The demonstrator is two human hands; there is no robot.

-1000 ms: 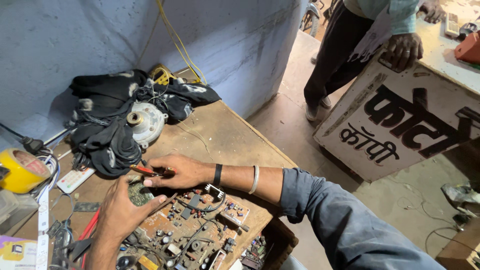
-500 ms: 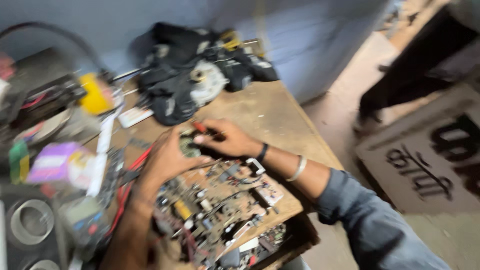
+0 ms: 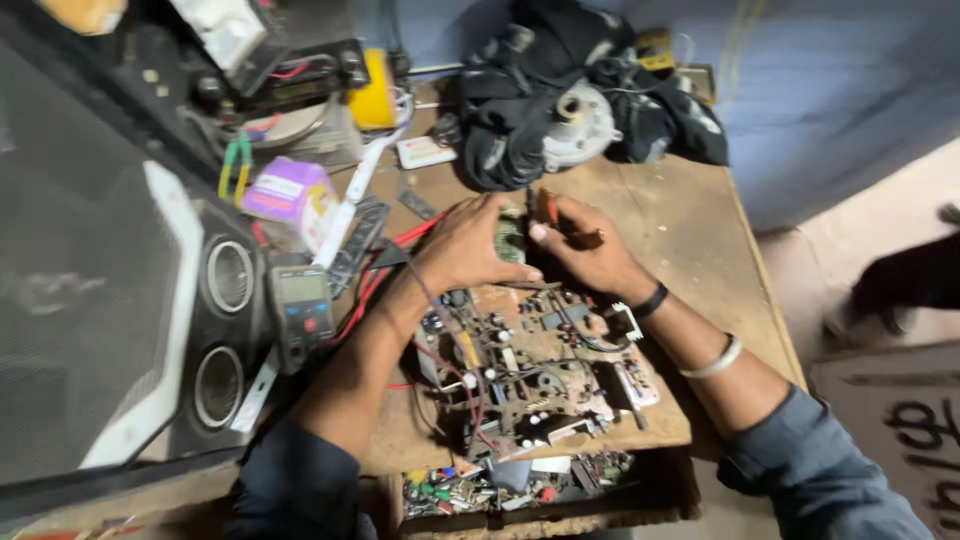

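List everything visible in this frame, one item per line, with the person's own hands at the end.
Circuit board: one, brown, crowded with parts, table centre.
Small component: one, greenish, held between both hands above the board.
Red-handled tool: one, in the right hand.
Multimeter: one, grey, left of the board.
Speaker cabinet: one, black with white trim, far left.
Purple box: one, upper left.
Yellow tape roll: one, top of the table.
Dark cloth: one heap, back of the table.
Round metal part: one, pale grey, on the cloth.
Parts tray: one, near edge.
Table: one, wooden.
Left hand: on the component.
Right hand: grips the tool.
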